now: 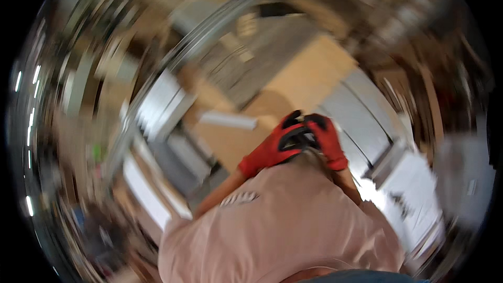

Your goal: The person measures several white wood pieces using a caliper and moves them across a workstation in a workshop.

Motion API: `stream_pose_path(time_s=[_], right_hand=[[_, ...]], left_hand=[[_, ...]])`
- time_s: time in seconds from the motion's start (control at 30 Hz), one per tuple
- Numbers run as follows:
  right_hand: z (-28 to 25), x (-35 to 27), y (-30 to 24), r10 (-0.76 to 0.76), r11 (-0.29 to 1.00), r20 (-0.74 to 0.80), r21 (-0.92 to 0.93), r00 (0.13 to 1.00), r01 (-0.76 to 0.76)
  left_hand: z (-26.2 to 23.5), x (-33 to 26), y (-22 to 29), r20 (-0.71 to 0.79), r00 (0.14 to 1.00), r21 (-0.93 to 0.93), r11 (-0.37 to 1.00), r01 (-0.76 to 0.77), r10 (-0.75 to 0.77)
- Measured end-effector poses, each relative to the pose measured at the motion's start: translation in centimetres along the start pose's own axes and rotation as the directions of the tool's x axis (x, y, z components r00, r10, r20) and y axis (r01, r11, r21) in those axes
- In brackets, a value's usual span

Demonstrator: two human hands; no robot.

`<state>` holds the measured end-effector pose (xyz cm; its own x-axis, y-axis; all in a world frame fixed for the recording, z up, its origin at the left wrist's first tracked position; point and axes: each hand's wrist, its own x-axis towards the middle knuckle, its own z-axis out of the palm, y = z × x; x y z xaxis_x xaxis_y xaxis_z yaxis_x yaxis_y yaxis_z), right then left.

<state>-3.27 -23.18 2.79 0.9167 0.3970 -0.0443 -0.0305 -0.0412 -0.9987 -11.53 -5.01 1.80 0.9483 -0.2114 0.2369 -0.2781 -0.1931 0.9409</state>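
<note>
Both hands wear red gloves with black palms and fingers, held close together in front of my chest. My left hand [277, 141] has its fingers curled inward toward the other hand. Beside it, my right hand [327, 140] is likewise closed, its fingers bent over. Something small may be pinched where the fingertips meet, but the gloves and motion blur hide what it is. Just beyond my left hand, a short white strip [228, 120] lies on a brown board [262, 109].
A grey wood-grain panel [262, 42] with small tan pieces [237, 47] lies farther off. Pale grey panels [359, 112] and white sheets [411, 191] are at right. White panels [162, 106], a grey block [181, 165] and a metal rail [191, 47] stand at left.
</note>
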Motion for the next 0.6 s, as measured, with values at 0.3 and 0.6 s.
stream_pose_path(time_s=[0.3,0.6], right_hand=[[8.5,8.0,1.7,0.048,0.997,0.494,0.027,0.868,-0.07],[23.3,10.3,7.5,-0.35,0.099,0.798,-0.489,0.491,0.866]], left_hand=[[-2.4,-4.5,-0.4,-0.473,0.852,-0.122,0.974,0.19,-0.225],[-2.1,-10.9,-1.9,-0.895,0.159,-0.426,0.904,-0.033,-0.416]])
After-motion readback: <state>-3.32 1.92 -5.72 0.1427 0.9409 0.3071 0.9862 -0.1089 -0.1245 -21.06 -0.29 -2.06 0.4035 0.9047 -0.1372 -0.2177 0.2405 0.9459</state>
